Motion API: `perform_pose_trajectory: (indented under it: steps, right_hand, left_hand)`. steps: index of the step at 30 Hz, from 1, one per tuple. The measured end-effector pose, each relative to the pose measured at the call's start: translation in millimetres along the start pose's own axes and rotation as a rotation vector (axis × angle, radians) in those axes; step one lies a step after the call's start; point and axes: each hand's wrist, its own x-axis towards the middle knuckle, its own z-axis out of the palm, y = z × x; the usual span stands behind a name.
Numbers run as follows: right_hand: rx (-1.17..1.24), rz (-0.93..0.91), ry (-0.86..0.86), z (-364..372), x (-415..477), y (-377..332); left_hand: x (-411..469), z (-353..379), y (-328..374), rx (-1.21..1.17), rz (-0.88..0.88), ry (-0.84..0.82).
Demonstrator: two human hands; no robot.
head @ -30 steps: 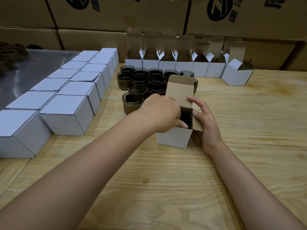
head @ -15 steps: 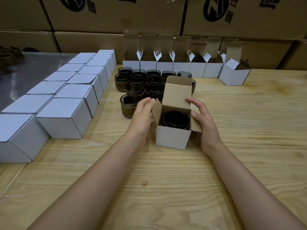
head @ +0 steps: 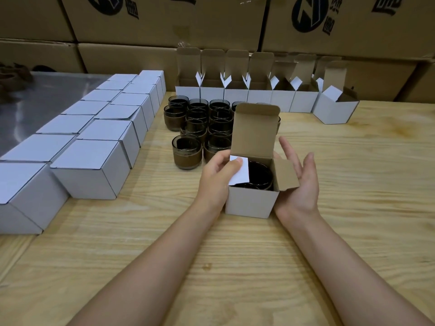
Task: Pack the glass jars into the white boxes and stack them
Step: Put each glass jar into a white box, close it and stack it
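1. Two bare hands, yours, frame a small white cardboard box (head: 250, 201) standing upright on the pale wooden table (head: 353, 208), near its middle.
2. One dark glass jar (head: 259, 175) sits inside that box, its round rim showing below the open top.
3. Your left hand (head: 217, 177) grips the left side flap (head: 240, 172): the thumb lies on its white face, the fingers curl at its edge, and the flap leans inward over the jar.
4. Your right hand (head: 303, 182) is released, palm turned towards the box and fingers straight. It is just beside the brown right side flap (head: 286, 177), which splays outward. Whether palm and flap touch, you cannot tell.
5. The tall lid flap (head: 255, 130) stands upright at the back of the box, brown inside face towards you.
6. Behind and left of the box, loose dark glass jars (head: 195, 128) stand close together in a cluster.
7. Further left, closed white boxes (head: 94, 165) lie in two rows running away from you, sides touching. The far row rests on a grey metal sheet (head: 47, 95).
8. Along the back of the table, open white boxes (head: 235, 95) stand in a line with lids raised. The rightmost is turned at an angle.
9. Large brown shipping cartons (head: 164, 20) with dark printed logos form a wall behind everything.
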Motion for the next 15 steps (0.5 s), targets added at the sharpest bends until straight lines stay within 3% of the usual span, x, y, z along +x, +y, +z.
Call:
perform_pose_trajectory:
  steps: [4,10,15]
  right_hand:
    - [0.110,0.024,0.031,2.1,0.3,2.7]
    - [-0.319,-0.090,-0.144,4.6,-1.0,3.2]
    - [-0.377,-0.134,-0.206,5.7,-0.5,0.9]
  left_hand:
    - [1.6,-0.5,-2.0,-0.005,0.024,-0.008]
    - [1.9,-0.8,-3.7,-0.002,0.055,-0.008]
    - [1.8,-0.8,-4.0,-0.003,0.062,-0.005]
